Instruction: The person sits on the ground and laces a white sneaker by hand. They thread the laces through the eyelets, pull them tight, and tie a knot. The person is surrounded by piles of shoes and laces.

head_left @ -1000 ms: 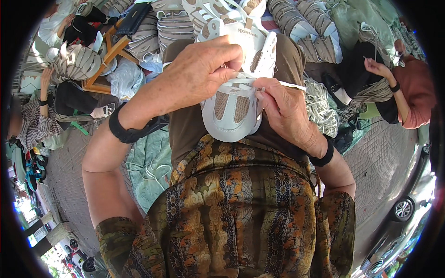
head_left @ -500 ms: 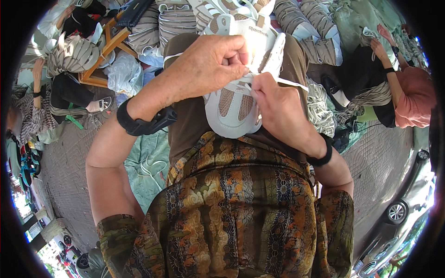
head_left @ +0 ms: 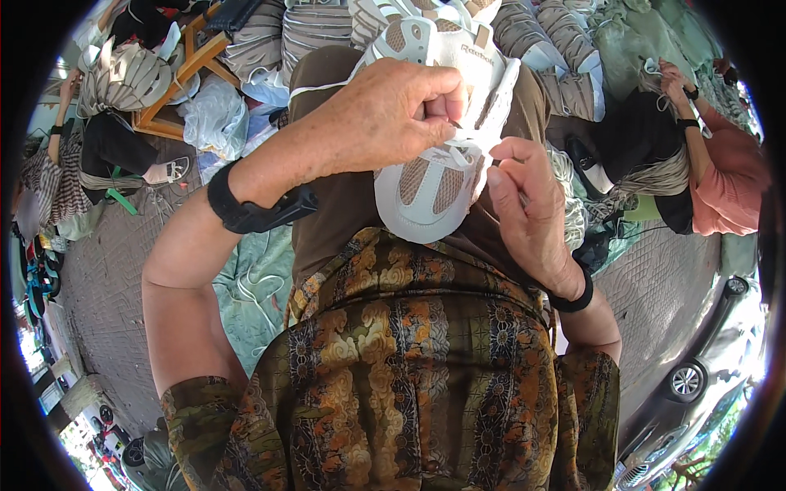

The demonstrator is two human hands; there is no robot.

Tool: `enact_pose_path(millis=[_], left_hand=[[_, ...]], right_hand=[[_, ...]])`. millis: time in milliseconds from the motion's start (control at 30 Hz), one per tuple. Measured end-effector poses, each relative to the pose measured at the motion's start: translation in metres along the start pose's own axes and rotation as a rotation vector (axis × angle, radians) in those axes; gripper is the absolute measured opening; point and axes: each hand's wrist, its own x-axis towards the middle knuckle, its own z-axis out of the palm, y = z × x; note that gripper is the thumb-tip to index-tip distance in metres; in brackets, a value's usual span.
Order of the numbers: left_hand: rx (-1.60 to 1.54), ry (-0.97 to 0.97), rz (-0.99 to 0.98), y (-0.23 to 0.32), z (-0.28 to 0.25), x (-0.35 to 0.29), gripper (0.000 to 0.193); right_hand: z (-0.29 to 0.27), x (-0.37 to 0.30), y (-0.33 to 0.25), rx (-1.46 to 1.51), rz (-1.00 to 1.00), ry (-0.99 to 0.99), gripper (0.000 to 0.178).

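A white and beige sneaker (head_left: pixel 427 196) rests on my lap with its toe toward me. White lace (head_left: pixel 460 147) crosses its front, looped near the lowest eyelets. From the left, my left hand (head_left: pixel 409 114) reaches over the shoe, thumb and fingertips pinched together on the lace. My right hand (head_left: pixel 528 192) is at the shoe's right side, thumb and curled index finger apart with a gap between them. Its fingertips are close to the lace, and I see nothing gripped in them.
Stacked beige shoe uppers (head_left: pixel 565 49) lie beyond my knees, with a bundle of white laces (head_left: pixel 573 204) to the right. A wooden stool (head_left: pixel 184 82) and a clear plastic bag (head_left: pixel 214 114) are at the left. Co-workers sit on both sides; a parked car (head_left: pixel 696 376) is at right.
My right hand has come away from the lace toward the right, and its pinch has opened. My left hand stays pinched at the lace, shifting slightly right along with the shoe.
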Motion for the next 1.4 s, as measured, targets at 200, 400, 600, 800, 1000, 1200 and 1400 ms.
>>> enact_pose_path(millis=[200, 400, 600, 800, 1000, 1200, 1400], left_hand=[[-0.003, -0.027, -0.033, 0.003, -0.003, 0.001, 0.010], [0.027, -0.025, -0.012, 0.001, -0.001, 0.001, 0.009], [-0.042, -0.088, -0.085, -0.001, -0.004, 0.001, 0.017], [-0.229, -0.017, -0.060, -0.012, -0.003, 0.001, 0.014], [-0.205, -0.192, -0.143, -0.010, -0.016, 0.012, 0.018], [-0.252, -0.139, -0.215, 0.009, -0.028, 0.012, 0.014], [0.239, 0.034, -0.056, 0.018, -0.027, 0.010, 0.009]], right_hand=[[0.013, 0.005, 0.022, -0.105, -0.224, 0.047, 0.018], [0.005, 0.014, 0.017, 0.012, -0.111, -0.137, 0.016], [0.002, 0.012, 0.011, 0.195, 0.040, -0.220, 0.015], [0.009, 0.014, 0.016, 0.194, 0.052, -0.169, 0.017], [0.012, 0.016, 0.024, 0.230, 0.040, -0.182, 0.018], [0.020, 0.016, 0.031, 0.258, -0.004, -0.193, 0.022], [0.017, 0.020, 0.027, 0.204, 0.003, -0.281, 0.027]])
